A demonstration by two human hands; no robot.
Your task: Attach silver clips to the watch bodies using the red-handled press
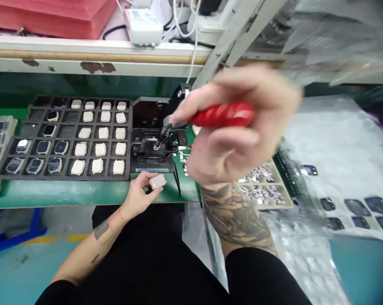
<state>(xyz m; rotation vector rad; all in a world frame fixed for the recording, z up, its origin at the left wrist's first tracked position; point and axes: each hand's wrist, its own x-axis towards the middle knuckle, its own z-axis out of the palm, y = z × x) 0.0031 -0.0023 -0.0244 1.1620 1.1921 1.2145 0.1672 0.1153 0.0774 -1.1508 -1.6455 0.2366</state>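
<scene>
My right hand is raised close to the camera, slightly blurred, its fingers wrapped round the red lever handle of a black press fixture. A metal arm joins that handle to the fixture's plunger. In front of the fixture, my left hand pinches a light-coloured square watch case between thumb and fingers, just above the bench's green mat. Thin black tweezers lie beside the fixture's base, to the right of the watch case.
Left of the fixture lies a black foam tray of pale watch cases and dark-screened watches. A divided box of small parts sits to the right, partly behind my arm. Farther right, clear plastic trays hold dark pieces. A white shelf spans the back.
</scene>
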